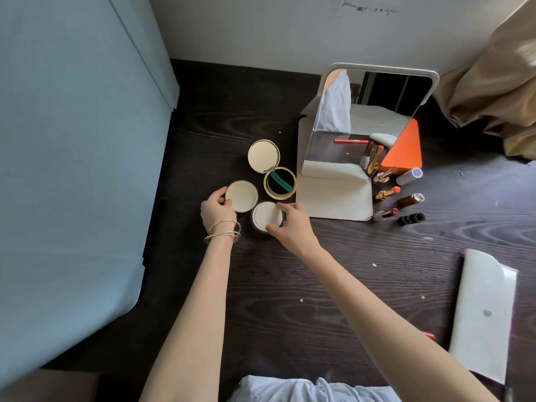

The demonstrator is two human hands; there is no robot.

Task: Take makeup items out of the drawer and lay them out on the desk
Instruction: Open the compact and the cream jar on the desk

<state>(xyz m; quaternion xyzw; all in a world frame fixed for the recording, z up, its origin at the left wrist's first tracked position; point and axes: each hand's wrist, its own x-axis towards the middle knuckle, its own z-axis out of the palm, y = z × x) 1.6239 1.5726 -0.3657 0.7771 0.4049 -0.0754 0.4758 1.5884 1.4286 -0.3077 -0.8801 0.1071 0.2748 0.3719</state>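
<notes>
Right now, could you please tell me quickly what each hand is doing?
Left hand: fingers curled round the edge of the round cream lid, holding it.
Right hand: thumb and fingers pinching the white powder jar.

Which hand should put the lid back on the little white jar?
Probably the left hand: it already holds the lid beside the jar. The right hand grips the jar, steadying it.

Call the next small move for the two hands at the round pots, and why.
Probably release and withdraw both hands. The left hand holds the cream lid flat on the desk; the right hand's fingers pinch the white jar beside it. Both look already laid out next to the open gold compact.
</notes>
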